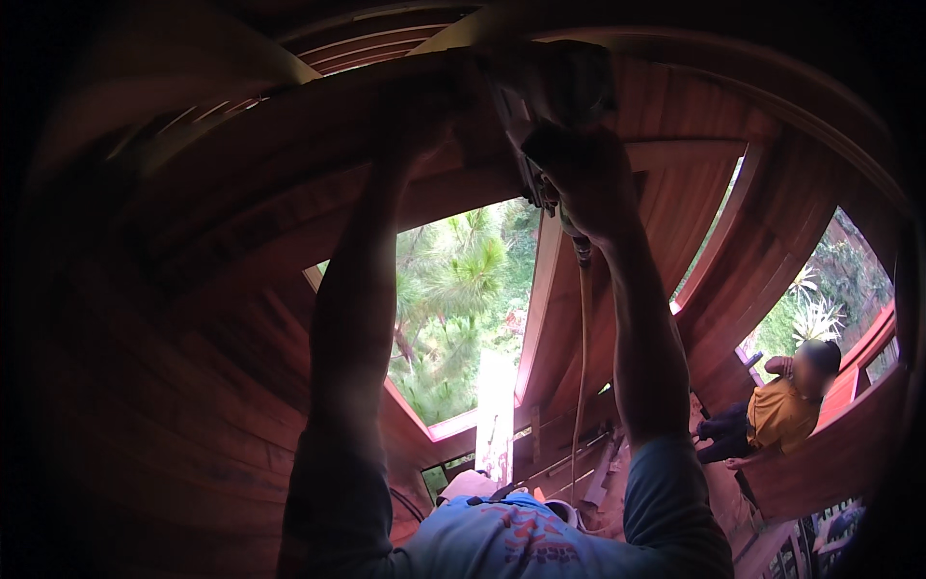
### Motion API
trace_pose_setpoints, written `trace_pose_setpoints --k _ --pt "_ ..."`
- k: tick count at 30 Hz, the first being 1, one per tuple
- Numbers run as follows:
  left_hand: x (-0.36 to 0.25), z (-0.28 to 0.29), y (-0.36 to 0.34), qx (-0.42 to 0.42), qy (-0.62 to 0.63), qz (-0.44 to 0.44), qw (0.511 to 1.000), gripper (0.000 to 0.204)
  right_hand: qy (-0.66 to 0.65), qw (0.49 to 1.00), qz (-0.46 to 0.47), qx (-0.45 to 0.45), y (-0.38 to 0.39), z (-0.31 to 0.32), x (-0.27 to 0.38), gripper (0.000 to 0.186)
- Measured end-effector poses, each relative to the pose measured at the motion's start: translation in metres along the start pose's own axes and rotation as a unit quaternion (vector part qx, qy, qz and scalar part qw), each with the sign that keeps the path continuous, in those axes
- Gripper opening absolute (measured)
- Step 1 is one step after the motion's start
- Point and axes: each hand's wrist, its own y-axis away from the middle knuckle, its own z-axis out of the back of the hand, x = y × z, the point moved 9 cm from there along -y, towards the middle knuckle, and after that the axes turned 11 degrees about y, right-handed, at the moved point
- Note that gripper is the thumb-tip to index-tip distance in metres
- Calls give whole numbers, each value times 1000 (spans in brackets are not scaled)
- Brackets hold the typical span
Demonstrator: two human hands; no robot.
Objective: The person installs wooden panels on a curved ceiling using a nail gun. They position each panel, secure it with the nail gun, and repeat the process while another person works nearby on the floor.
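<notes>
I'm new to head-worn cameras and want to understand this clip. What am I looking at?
There is no machine arm here: these are a person's own right hand and left hand, both raised. The one picture comes from a wide fisheye camera on their head, so straight edges bend.

The right hand grips a dark tool, perhaps an air nailer, with a hose hanging below. The left hand is too shadowed to tell whether it holds anything.

Around them is reddish wood, with greenery outside. At the right is another person in a yellow-orange top.
</notes>
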Motion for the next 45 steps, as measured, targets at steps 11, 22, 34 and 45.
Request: trace_pose_setpoints --k 11,22,34,45 --pt "-3 -18 27 -1 193 148 970 33 -81 976 -201 -24 176 0 -80 27" --pt "-11 4 57 -45 -19 -10 999 38 -38 806 -590 40 522 -7 -193 29" --pt "106 -300 495 327 306 514 731 38 143 828 -543 10 605 12 -170 73" --pt "81 -365 575 454 338 687 455 74 140 777 -612 35 589 -9 -173 92"
